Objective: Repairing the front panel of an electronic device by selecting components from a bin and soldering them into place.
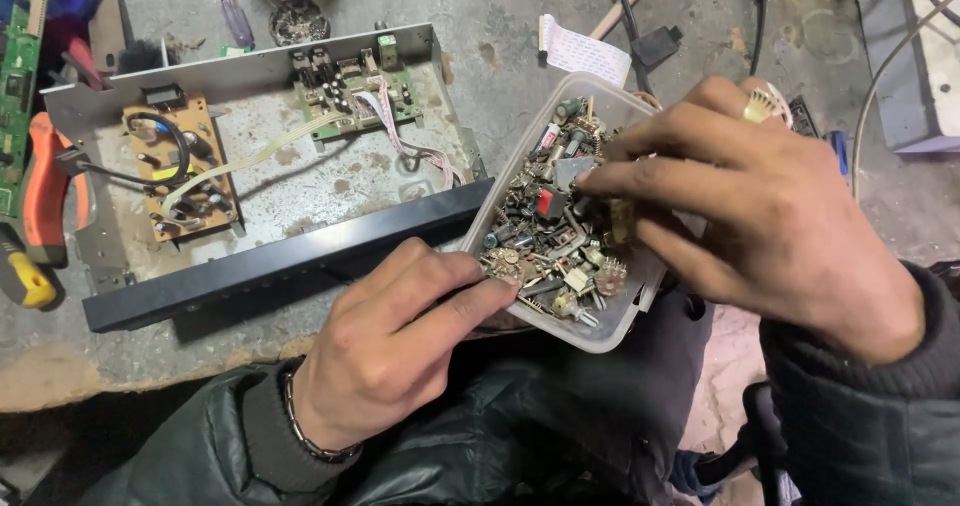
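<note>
Fingers of our right hand (770, 226) dig into the clear plastic tub (640, 296) of small electronic parts (545, 231), pinching among them. Our left hand (395, 351) grips the tub's near rim, beside the opened metal chassis (300, 181).

Clear plastic tub (598, 334) (parts-filled) at centre

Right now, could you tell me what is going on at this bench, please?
A person is picking through a clear plastic tub full of small loose electronic parts. The left hand grips the tub's near rim, while the right hand reaches in from above, fingertips down among the components. Beside the tub on the worn workbench lies an opened metal chassis with two circuit boards and a ribbon cable inside. A screwdriver lies behind it.
</note>
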